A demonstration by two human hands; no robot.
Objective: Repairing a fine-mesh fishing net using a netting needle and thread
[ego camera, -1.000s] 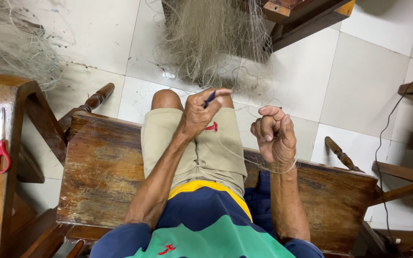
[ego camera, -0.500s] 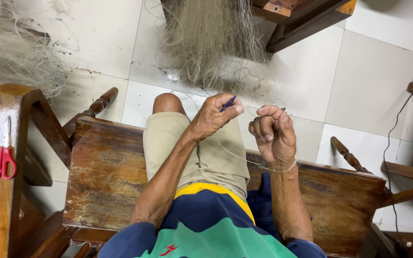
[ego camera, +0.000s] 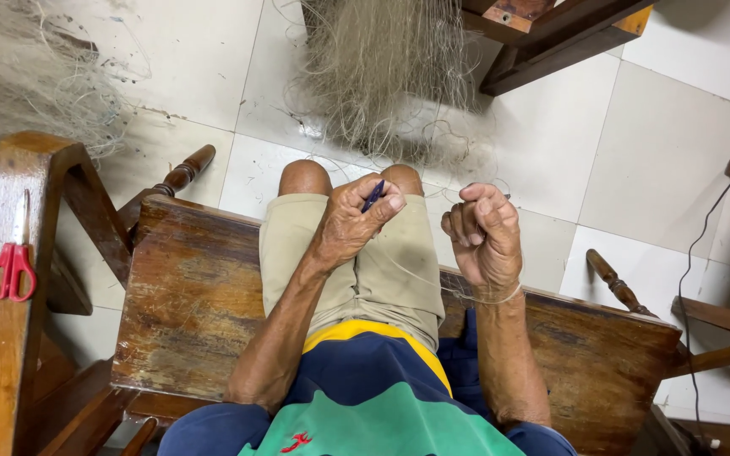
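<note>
The left hand [ego camera: 355, 221] was closed around a small blue netting needle [ego camera: 373, 195], its tip kept upward between the fingers so the line could follow it. The right hand [ego camera: 485, 236] was clenched in a fist on the thin line, which looped around the wrist (probably to keep it tight). Far left, red scissors [ego camera: 8, 268] hung on a wooden chair frame [ego camera: 12, 338], near for reaching. The person sat on a worn wooden bench [ego camera: 187, 304]; the pale fishing net [ego camera: 390, 67] hung ahead, above the knees.
</note>
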